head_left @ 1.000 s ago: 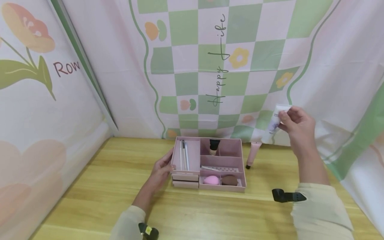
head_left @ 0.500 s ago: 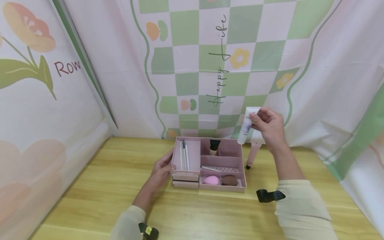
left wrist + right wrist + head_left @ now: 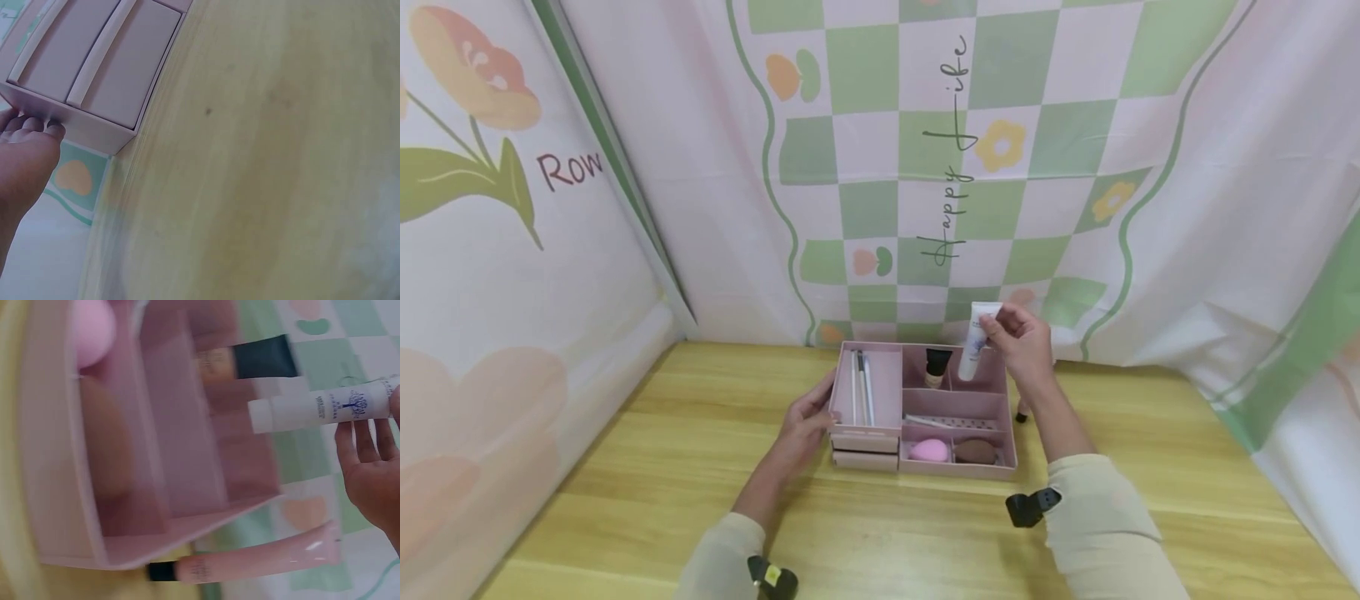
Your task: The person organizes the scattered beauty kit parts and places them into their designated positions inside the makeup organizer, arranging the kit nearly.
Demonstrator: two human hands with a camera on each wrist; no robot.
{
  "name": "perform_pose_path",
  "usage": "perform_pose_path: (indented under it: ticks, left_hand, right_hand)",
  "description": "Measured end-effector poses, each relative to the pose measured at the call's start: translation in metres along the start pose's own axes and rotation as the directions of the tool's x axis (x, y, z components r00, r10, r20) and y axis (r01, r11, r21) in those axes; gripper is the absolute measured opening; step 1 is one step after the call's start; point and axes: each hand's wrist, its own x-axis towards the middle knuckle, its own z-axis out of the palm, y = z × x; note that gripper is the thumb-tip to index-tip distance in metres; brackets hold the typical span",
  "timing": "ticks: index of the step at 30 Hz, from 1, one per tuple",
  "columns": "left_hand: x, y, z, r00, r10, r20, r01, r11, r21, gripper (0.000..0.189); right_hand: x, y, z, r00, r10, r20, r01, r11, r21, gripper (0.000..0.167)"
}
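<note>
My right hand (image 3: 1024, 343) pinches a white squeeze tube (image 3: 976, 340) with purple-blue print, its cap end down. The tube hangs over the back right compartment of a pink desktop organizer (image 3: 953, 472). In the right wrist view the white cap (image 3: 261, 417) overlaps that compartment. Beside it, a black-capped beige tube (image 3: 936, 365) stands cap up in the neighbouring compartment. My left hand (image 3: 803, 427) holds the organizer's left side, thumb at the front corner of the rim. In the left wrist view its fingers (image 3: 31, 125) bend against the side wall below the drawers.
A pink tube with a black cap (image 3: 259, 557) stands right of the organizer, mostly hidden by my right hand in the head view. Slim sticks (image 3: 861, 387) lie in the top left tray. Pink (image 3: 929, 451) and brown makeup sponges (image 3: 975, 452) sit in front. A patterned curtain (image 3: 865, 208) hangs behind.
My right hand has carried the white tube leftward and down, from right of the organizer to over its back right compartment. The left hand has stayed put.
</note>
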Motion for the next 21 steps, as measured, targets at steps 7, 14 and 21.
perform_pose_path:
  ticks: [7, 14, 21]
  left_hand:
    - [0.000, -0.001, 0.000, 1.000, 0.019, 0.010, -0.019, 1.000, 0.016, 0.080]
    - [0.000, -0.001, 0.000, 1.000, 0.026, 0.005, -0.026, 1.000, 0.009, 0.080]
    - [0.000, 0.000, 0.000, 1.000, 0.007, -0.005, -0.007, 1.000, 0.016, 0.080]
  right_hand:
    - [-0.003, 0.028, 0.009, 0.997, -0.035, -0.073, 0.033, 0.999, -0.036, 0.009]
    - [-0.008, 0.044, 0.009, 0.998, 0.052, -0.034, -0.057, 0.984, -0.171, 0.018]
    - [-0.014, 0.060, 0.007, 0.992, 0.127, -0.012, -0.127, 0.966, -0.227, 0.027]
